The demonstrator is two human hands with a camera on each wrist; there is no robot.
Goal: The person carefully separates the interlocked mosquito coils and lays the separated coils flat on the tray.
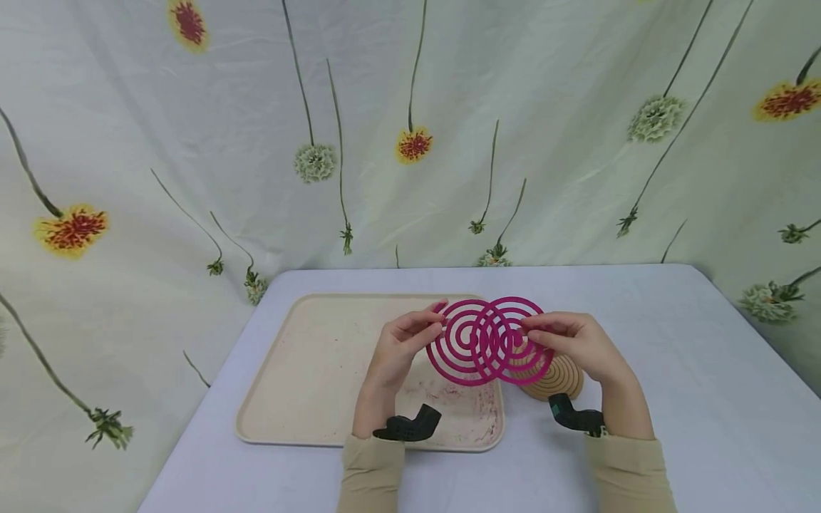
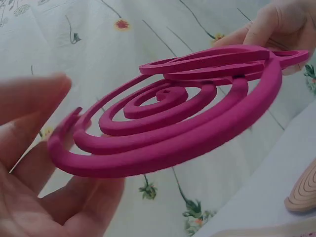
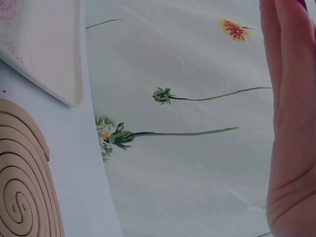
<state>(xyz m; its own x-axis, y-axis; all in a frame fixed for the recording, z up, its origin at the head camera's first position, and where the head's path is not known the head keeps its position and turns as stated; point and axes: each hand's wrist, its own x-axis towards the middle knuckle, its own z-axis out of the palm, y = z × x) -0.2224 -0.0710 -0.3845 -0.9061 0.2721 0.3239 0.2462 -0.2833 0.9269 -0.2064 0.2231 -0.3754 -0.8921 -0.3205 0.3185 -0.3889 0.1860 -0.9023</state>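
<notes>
Two magenta mosquito coils overlap in mid-air between the hands, crossing each other near the middle in the head view. The left hand (image 1: 399,349) holds the left coil (image 1: 471,381) by its outer edge; in the left wrist view, fingers lie around the end of that coil (image 2: 113,169). The right hand (image 1: 580,342) pinches the right coil (image 1: 516,340) at its outer side with thumb and fingers. The right wrist view shows mostly the side of the right hand (image 3: 296,118), with its grip out of sight.
A tan double-spiral coil (image 1: 561,381) lies on the white table (image 1: 693,399), partly behind the right magenta coil. To the left is a beige tray (image 1: 308,377) with reddish specks on its right part. A flower-printed cloth (image 1: 449,206) hangs behind the table.
</notes>
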